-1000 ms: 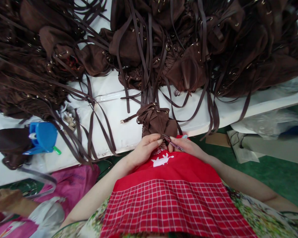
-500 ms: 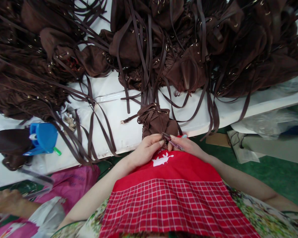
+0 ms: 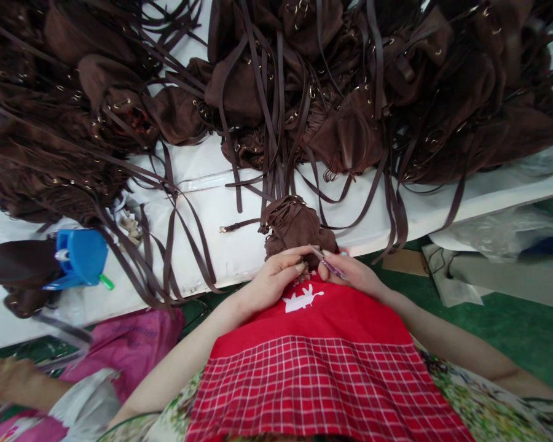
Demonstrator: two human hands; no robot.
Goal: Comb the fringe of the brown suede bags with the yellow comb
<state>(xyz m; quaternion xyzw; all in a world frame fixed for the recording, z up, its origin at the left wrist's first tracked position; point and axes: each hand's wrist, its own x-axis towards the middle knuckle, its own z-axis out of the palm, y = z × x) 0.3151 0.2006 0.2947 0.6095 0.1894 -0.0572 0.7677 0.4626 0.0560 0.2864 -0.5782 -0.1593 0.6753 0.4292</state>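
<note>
The white worktop (image 3: 225, 261) spreads across the view, heaped at its far side with dark brown fringed bags (image 3: 350, 129). Below its near edge comes the red checked apron (image 3: 327, 380), and between the two sits one small brown fringed bag (image 3: 295, 230), its lower end right by the hands. The left hand (image 3: 279, 276) has thumb and forefinger pressed together, seemingly pinching the bag's lower edge; the right hand (image 3: 352, 270) has its fingers closed around slim snips (image 3: 335, 270), pointed at the left fingertips. Whether the blades are apart cannot be told. Good work here would mean pulling the pinched part taut, keeping the left fingertips behind the blades, and working the tip shallowly, clear of the fringe, since suede-like material would probably nick easily.
</note>
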